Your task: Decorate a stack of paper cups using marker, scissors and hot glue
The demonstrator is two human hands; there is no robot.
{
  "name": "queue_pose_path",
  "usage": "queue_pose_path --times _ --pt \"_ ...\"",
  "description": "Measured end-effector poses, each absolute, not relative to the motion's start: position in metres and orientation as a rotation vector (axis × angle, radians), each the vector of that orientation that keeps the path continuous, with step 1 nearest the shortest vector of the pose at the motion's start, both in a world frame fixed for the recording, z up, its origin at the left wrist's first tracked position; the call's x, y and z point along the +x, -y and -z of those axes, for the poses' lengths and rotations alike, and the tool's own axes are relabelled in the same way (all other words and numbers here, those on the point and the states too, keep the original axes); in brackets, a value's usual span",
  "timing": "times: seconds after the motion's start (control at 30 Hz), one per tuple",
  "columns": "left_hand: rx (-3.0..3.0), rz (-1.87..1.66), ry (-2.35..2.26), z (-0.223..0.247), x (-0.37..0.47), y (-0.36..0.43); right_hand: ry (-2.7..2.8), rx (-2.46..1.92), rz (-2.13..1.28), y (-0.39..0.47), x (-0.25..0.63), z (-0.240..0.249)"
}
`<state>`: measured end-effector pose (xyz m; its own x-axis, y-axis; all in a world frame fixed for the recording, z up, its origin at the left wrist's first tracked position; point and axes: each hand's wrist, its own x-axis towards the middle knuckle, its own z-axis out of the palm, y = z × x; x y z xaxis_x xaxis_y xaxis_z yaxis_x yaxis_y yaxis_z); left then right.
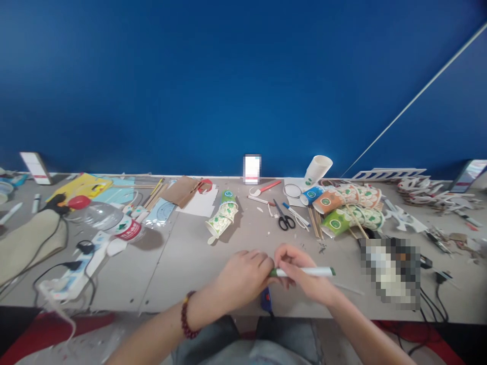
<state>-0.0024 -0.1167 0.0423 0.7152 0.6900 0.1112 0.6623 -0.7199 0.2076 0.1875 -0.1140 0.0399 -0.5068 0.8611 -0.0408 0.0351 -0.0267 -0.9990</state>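
A white marker with green ends (312,272) lies across my fingers above the front of the table. My right hand (300,268) is closed around its barrel, thumb on top. My left hand (245,276) is closed at the marker's left green end, fingers curled over it; what its fingertips grip is partly hidden. Just below my hands, a blue object (267,300) sits at the table edge, partly covered. Beyond my hands stands a curved stack of green-patterned paper cups (223,218), lying on its side. Black-handled scissors (285,219) lie to the right of it.
More stacked paper cups (342,196) and wooden sticks (315,223) are at the right. A plastic bottle (108,219) leans over a power strip (81,268) at the left. A phone (251,169) stands against the blue wall (236,86). Cables hang over the front edge.
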Motion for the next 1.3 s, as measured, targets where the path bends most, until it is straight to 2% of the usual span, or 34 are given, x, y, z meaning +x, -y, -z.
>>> queue_pose_path --times 0.17,0.23,0.37,0.47,0.63,0.83,1.0,1.3 --pt "2.797 -0.317 -0.822 -0.071 -0.025 0.140 1.935 -0.630 -1.455 0.132 0.202 -0.070" --pt "2.713 -0.313 -0.820 -0.085 -0.044 0.142 1.746 -0.525 -1.303 0.128 0.225 -0.082" --pt "2.406 -0.295 -1.211 -0.097 -0.084 0.126 1.425 -0.723 -1.001 0.095 0.271 -0.080" --pt "2.346 -0.295 -1.181 -0.082 -0.084 0.095 1.378 -0.946 -1.076 0.054 0.268 -0.051" --pt "2.688 -0.212 -1.065 -0.025 -0.037 0.028 1.361 -1.267 -1.160 -0.021 0.206 0.003" --pt "2.861 -0.004 -1.195 0.006 -0.010 -0.019 1.303 -1.362 -1.099 -0.071 0.165 0.045" --pt "2.890 0.105 -1.219 0.009 -0.008 -0.028 1.322 -1.397 -1.030 -0.069 0.163 0.062" --pt "2.915 0.072 -1.235 0.021 -0.007 -0.035 1.391 -1.443 -1.000 -0.070 0.162 0.064"
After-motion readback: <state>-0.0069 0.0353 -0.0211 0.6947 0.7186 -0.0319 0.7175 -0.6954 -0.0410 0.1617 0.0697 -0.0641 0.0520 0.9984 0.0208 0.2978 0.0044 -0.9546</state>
